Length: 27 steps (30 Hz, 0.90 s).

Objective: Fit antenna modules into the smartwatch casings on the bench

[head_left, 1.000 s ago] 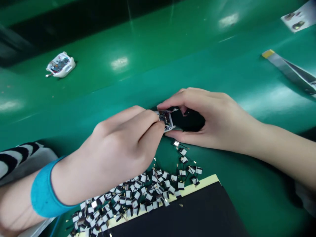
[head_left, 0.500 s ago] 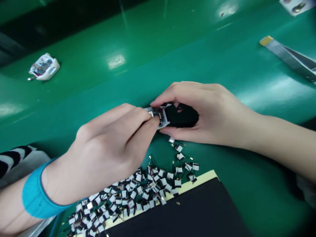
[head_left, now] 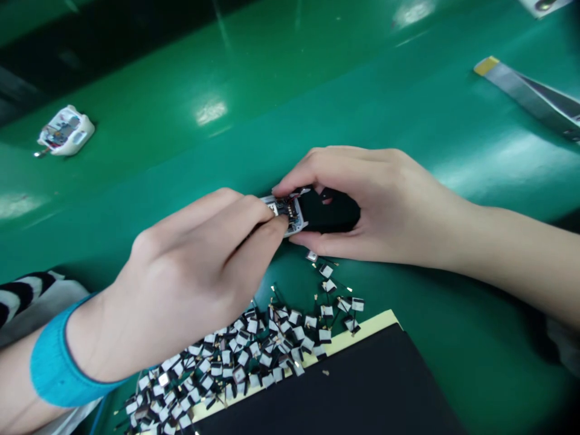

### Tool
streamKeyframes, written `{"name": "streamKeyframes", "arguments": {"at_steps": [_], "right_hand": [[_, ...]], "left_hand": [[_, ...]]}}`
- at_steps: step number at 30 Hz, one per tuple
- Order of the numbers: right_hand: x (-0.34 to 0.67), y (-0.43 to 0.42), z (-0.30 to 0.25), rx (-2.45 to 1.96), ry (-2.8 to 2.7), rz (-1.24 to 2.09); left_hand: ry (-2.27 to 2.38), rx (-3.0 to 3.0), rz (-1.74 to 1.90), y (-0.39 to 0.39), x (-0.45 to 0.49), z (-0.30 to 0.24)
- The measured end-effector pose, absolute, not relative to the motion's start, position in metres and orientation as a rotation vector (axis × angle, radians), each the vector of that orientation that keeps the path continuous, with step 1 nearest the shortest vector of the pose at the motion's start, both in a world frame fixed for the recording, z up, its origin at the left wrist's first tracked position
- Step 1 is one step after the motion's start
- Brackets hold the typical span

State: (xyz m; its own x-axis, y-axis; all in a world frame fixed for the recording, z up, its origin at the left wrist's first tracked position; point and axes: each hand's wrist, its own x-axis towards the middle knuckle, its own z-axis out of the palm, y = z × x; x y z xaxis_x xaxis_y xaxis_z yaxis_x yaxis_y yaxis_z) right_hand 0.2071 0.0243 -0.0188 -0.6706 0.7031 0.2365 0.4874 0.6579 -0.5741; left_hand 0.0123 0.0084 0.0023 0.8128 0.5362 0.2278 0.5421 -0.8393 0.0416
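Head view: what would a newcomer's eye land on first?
Both hands meet mid-frame on a small open device: the right hand grips its black end, and the left hand pinches at the exposed board with its fingers. Just below them, a heap of tiny black-and-white parts spills across the green surface onto the edge of a black mat. A second white unit lies alone at far left.

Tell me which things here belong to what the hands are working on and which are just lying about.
In hand: board, pinched by the left hand; black case, held by the right hand; pile of small tabs just below, probably in use.
Lying about: white unit far left; grey strip at right; black pad at the bottom.
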Motion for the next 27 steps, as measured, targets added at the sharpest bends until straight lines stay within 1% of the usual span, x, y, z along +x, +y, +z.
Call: {"name": "streamKeyframes", "arguments": {"at_steps": [2,6,10,19,24,27], "right_hand": [[0.207,0.025,-0.019,-0.909,-2.432,0.64],[0.207,0.025,-0.021,-0.876,-2.412,0.628],[0.207,0.025,-0.021,-0.894,-2.408,0.64],[0.213,0.026,-0.016,-0.909,-2.385,0.744],[0.222,0.024,-0.007,-1.004,-2.377,0.518],[0.22,0.015,-0.002,-1.085,-2.169,0.469]], "left_hand": [[-0.915,-2.956,-0.302,0.008,0.012,0.002],[-0.927,-2.954,-0.326,0.008,0.014,0.008],[-0.887,-3.0,-0.261,0.008,0.017,0.014],[-0.812,-3.011,-0.388,0.009,0.017,0.011],[-0.722,-2.97,-0.38,0.011,0.014,0.009],[-0.726,-2.967,-0.367,0.011,0.014,0.009]]}}
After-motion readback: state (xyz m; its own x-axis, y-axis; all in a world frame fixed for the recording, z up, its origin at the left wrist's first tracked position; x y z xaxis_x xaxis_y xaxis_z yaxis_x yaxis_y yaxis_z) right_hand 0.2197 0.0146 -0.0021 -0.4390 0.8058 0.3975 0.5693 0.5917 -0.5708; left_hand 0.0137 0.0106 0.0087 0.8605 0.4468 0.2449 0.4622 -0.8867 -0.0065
